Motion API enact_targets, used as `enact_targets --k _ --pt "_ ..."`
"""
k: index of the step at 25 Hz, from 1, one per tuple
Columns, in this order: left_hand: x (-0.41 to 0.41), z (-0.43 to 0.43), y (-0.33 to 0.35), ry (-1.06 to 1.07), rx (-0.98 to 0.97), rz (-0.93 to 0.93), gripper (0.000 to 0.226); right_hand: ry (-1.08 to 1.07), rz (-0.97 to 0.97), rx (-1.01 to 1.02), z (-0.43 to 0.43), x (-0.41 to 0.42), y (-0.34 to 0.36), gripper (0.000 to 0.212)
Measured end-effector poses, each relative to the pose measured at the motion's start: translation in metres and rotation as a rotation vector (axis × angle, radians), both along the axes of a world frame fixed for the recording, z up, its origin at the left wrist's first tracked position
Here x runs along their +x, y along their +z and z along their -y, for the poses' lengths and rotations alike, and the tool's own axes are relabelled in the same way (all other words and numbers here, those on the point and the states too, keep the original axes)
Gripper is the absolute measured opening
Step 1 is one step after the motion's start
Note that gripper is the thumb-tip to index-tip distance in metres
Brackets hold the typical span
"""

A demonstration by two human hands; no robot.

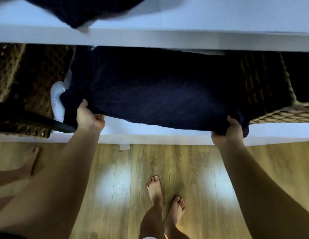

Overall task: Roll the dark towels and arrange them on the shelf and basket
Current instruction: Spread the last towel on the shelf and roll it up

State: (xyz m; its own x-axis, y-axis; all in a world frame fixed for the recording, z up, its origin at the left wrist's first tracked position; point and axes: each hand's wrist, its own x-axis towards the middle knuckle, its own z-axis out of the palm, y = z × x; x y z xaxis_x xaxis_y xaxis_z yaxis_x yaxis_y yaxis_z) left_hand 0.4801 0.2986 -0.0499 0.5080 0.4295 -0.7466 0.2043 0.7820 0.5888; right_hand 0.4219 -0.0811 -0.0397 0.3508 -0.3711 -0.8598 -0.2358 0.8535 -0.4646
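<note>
Though unrolled, dark towel (158, 94) wide, creased.

No legible text or labels anywhere.

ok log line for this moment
dark towel: unrolled, on lower shelf | left hand: grips near edge | right hand: grips near edge | wicker basket: right of towel

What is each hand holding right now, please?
Left hand: closed, gripping the towel at its near left edge.
Right hand: closed, gripping the same towel at its near right corner.
</note>
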Motion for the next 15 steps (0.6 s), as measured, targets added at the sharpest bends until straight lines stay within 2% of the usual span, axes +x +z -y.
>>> enact_targets --k 2,3,5,7,11,15 --pt "-0.008 0.003 0.005 -0.026 -0.002 -0.001 0.034 -0.006 0.087 0.125 0.007 -0.02 0.005 0.022" --pt "-0.012 0.002 0.005 -0.061 0.008 -0.011 0.039 0.018 0.081 0.149 0.012 -0.029 0.008 0.022" --pt "-0.025 -0.002 0.009 -0.123 0.026 -0.018 0.041 0.056 0.062 0.11 0.028 -0.042 0.016 0.027" --pt "-0.051 0.002 0.03 -0.074 0.037 0.033 0.035 0.056 0.098 0.004 0.046 -0.051 0.044 0.029" --pt "-0.119 0.027 0.102 0.003 0.084 0.185 0.036 0.033 0.175 -0.209 0.083 -0.069 0.131 0.033" --pt "-0.172 0.082 0.217 0.081 0.07 0.317 0.021 0.111 0.296 -0.166 0.131 -0.089 0.214 0.027"
